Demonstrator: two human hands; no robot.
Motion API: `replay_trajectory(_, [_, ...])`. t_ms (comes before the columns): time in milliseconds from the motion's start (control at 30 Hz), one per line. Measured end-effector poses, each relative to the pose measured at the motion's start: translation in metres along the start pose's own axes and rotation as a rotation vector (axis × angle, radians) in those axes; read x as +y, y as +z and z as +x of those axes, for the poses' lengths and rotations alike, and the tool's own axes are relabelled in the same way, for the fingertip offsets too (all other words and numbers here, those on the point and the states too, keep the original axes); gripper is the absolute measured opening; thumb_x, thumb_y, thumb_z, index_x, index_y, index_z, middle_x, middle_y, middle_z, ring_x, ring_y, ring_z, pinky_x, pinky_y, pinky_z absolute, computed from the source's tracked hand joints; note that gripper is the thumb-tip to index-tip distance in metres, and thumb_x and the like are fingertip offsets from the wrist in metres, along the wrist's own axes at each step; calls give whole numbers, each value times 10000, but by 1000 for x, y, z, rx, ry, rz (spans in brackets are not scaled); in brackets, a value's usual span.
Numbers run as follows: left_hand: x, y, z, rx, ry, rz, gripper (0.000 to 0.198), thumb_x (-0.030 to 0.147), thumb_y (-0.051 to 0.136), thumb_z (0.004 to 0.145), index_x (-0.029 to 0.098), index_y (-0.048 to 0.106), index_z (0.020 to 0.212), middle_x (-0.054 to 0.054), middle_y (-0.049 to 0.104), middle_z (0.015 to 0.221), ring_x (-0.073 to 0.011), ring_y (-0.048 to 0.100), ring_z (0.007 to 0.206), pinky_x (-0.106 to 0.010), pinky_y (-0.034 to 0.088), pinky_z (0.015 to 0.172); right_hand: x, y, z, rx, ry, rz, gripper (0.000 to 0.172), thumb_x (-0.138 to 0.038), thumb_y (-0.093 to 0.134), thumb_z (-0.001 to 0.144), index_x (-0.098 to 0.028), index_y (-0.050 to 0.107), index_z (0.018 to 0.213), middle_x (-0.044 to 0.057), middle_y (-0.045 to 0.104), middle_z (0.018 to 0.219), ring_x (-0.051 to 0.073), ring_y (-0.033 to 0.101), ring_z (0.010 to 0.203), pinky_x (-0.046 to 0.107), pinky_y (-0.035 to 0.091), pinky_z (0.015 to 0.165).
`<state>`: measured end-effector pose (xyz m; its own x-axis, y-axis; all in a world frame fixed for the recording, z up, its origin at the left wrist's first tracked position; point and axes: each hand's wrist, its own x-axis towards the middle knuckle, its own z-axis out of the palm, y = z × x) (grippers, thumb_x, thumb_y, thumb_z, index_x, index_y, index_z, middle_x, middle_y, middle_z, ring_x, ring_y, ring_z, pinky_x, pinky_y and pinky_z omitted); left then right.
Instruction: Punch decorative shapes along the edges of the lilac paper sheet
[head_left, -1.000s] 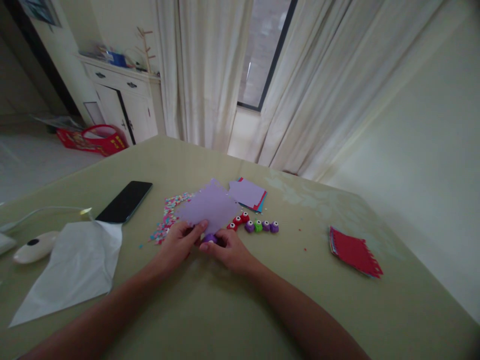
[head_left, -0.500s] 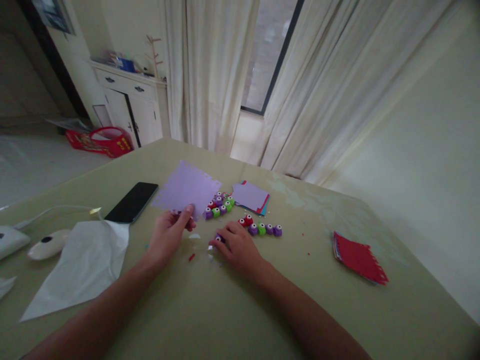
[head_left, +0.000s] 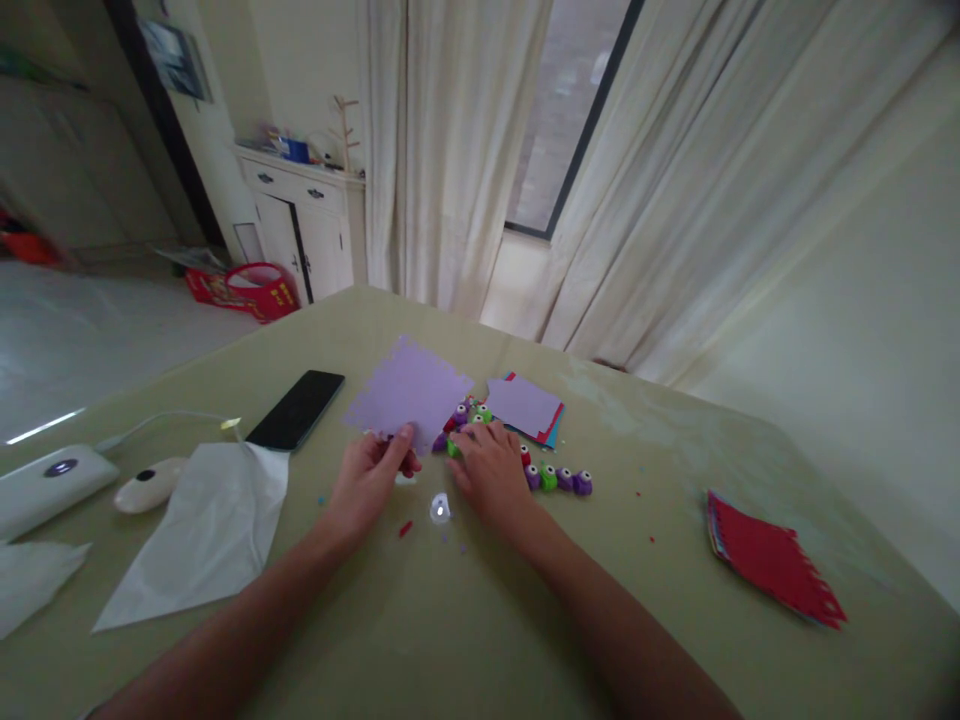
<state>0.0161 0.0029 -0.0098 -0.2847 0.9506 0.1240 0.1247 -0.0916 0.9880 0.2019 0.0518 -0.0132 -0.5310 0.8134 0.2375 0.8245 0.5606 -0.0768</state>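
Observation:
My left hand (head_left: pixel 377 470) is closed at the near edge of a purple sheet (head_left: pixel 409 385), its thumb pressed against curled fingers; whatever lies between them is hidden. Over a cluster of small one-eyed toys (head_left: pixel 460 412) in purple, red and green, my right hand (head_left: pixel 491 470) reaches with bent fingers. Its fingertips cover part of the front row, so what they hold cannot be made out. A green one-eyed toy (head_left: pixel 548 478) stands in a short row with purple and red ones, just right of that hand. A small clear piece (head_left: pixel 440 508) lies between my wrists.
Purple, red and blue sheets (head_left: pixel 525 408) are stacked behind the toys. Red sheets (head_left: pixel 772 560) lie at the right. On the left are a phone (head_left: pixel 296 410), white tissue (head_left: pixel 199 540), a pale oval object (head_left: pixel 150 485) and a white cabled device (head_left: pixel 52 488). A red scrap (head_left: pixel 406 528) lies near my left hand.
My right hand has moved forward from the bare table onto the toy cluster; the purple toy seen in its fingers is now out of sight. My left hand stays by the purple sheet. The view has shifted.

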Motion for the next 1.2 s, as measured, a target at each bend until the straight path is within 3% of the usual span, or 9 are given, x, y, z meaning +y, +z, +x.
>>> replay_trajectory(167, [-3,-2,1,-25,-11,13,506,573,631,910,178,712,604,-25,683,592,-155,621,586,-258,476,624,1,-9,-3,-121,-22,-66,237,-153,576,990,-240,663,1193,91,731,1195,311,588,1158,451,396,942])
replay_trajectory(333, [-13,-1,-1,-40,-32,7,481,551,631,929,187,713,625,-19,698,622,-161,639,629,-262,491,677,5,-14,1,-158,-59,-4,208,-148,639,899,-155,645,1107,153,732,1102,315,645,1037,427,439,897])
replay_trajectory(433, [-12,0,-2,-24,-62,3,455,554,655,905,192,724,638,-25,720,632,-168,651,629,-267,504,670,8,-18,1,-87,11,281,230,-198,701,852,-169,630,1068,107,727,1005,268,649,920,382,468,829])
replay_trajectory(533, [-5,0,-4,-14,-72,50,429,553,688,862,198,737,625,-40,760,663,-185,677,643,-274,514,658,9,-20,2,18,78,776,381,-275,780,826,-194,626,1165,41,704,983,187,633,821,310,495,754])
replay_trajectory(600, [1,0,-5,-17,-70,93,411,534,700,840,209,727,591,-40,768,662,-197,692,650,-279,520,652,9,-19,3,10,119,1012,440,-326,816,816,-195,658,1205,28,699,948,153,612,742,281,495,687])
replay_trajectory(667, [5,0,-5,-23,-72,112,381,511,712,817,219,719,573,-31,762,641,-202,695,632,-284,524,632,9,-17,5,-22,163,1104,434,-382,837,809,-184,711,1174,32,702,896,146,597,698,278,485,646])
replay_trajectory(867, [5,2,-7,-23,-68,83,308,510,738,779,245,734,623,-17,769,662,-226,711,655,-302,552,631,8,-14,6,5,192,1175,410,-459,861,788,-198,762,1089,32,717,864,157,624,707,282,483,642])
replay_trajectory(1200, [-6,-1,-10,-9,-93,335,405,620,663,807,271,754,623,-37,789,681,-288,746,724,-344,554,680,10,-15,3,64,123,1074,434,-490,886,759,-209,750,1060,24,685,931,131,609,687,274,488,656])
